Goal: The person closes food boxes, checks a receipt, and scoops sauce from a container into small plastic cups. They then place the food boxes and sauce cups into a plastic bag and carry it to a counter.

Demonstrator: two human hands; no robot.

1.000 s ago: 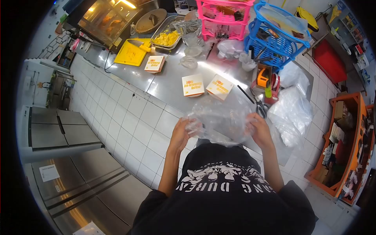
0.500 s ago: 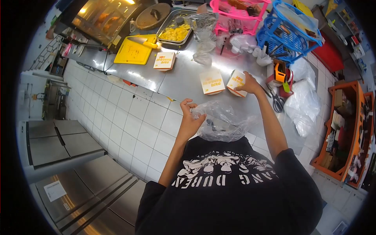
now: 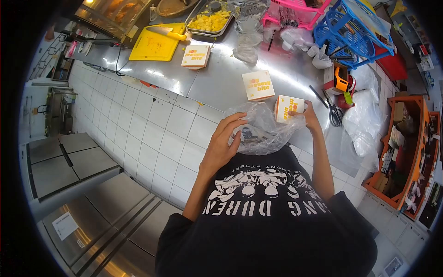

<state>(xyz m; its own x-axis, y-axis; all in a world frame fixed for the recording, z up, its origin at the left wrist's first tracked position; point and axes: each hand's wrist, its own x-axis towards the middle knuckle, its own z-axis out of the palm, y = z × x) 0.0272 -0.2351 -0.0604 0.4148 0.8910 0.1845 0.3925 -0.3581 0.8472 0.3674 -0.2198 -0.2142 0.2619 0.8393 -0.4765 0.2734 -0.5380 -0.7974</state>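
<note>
A clear plastic bag (image 3: pixel 265 138) hangs open in front of my body at the table's near edge. My left hand (image 3: pixel 224 142) is closed on the left side of its mouth, thumb and fingers pinching the film. My right hand (image 3: pixel 309 117) grips a white takeaway box (image 3: pixel 287 107) with orange lettering by its right side, at the bag's upper right rim. Part of the film overlaps that hand and the box's lower edge. Just beyond is a second takeaway box (image 3: pixel 258 86), standing on the steel table. Farther left sits a third box (image 3: pixel 195 56). Something dark shows through the bag.
On the steel table (image 3: pixel 221 87) lie a yellow cutting board (image 3: pixel 154 46) with a knife (image 3: pixel 166 32), a tray of yellow pieces (image 3: pixel 210 21) and black scissors (image 3: pixel 334 113). Pink (image 3: pixel 295 14) and blue baskets (image 3: pixel 350 37) stand at the back right, near more plastic bags (image 3: pixel 362 120).
My right hand has drawn the gripped box nearer to me, towards the bag. My left hand stays on the bag's edge. The whole view has shifted slightly.
</note>
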